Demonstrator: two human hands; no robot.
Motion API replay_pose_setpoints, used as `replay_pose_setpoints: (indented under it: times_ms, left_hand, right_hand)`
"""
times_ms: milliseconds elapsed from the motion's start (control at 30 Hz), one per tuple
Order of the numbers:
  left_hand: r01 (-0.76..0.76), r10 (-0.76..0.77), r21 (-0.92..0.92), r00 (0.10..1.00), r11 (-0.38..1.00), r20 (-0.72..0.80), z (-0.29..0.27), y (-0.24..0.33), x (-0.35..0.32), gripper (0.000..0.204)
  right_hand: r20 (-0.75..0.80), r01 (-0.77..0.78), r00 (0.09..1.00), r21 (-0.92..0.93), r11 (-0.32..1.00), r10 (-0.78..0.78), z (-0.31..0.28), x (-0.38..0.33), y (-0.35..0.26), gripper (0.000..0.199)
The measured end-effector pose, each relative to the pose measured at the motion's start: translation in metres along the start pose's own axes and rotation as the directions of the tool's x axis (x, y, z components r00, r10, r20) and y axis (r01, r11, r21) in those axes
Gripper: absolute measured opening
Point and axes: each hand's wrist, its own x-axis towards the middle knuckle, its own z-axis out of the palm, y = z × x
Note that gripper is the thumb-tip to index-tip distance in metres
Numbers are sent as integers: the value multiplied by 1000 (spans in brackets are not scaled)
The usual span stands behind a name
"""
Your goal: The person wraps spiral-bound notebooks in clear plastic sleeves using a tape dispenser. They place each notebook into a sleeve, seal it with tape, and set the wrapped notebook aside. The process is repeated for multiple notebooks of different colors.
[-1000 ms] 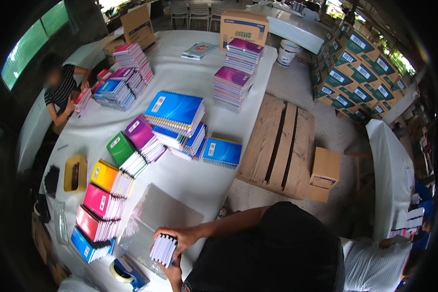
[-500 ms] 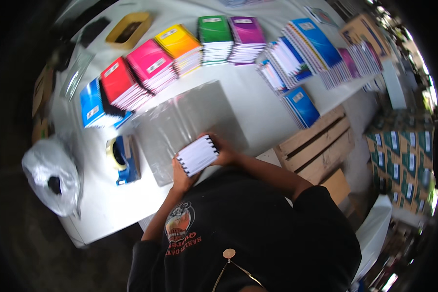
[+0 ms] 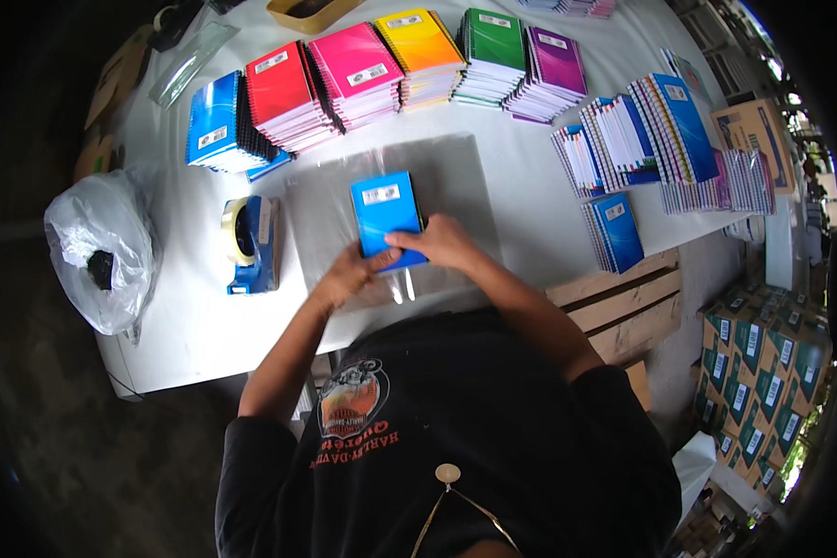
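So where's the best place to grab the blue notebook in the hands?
I'd hold the blue notebook by its long edges, left hand and right hand on opposite sides, coming from the near end. Its cover is a straight-sided rectangle with a short end nearest.

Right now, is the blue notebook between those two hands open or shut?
Shut. The blue notebook is cover up, white label showing, with no pages spread; the left hand and right hand grip its near end.
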Motion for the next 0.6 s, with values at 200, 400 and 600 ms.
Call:
replay_pose_setpoints:
  times_ms: [200,400,600]
  left_hand:
    - [-85,88,-217,996,972,5,21,-28,-2,69]
    - [-13,15,-83,999,996,31,-2,-21,11,68]
    - [-75,75,-54,997,996,-15,-3,-18,7,68]
  right_hand:
    - [1,20,1000,-29,999,-20,7,1,26,80]
    - [-20,-11,1000,59,998,12,10,-3,13,73]
    - [-23,31,999,102,994,-28,8,-4,6,75]
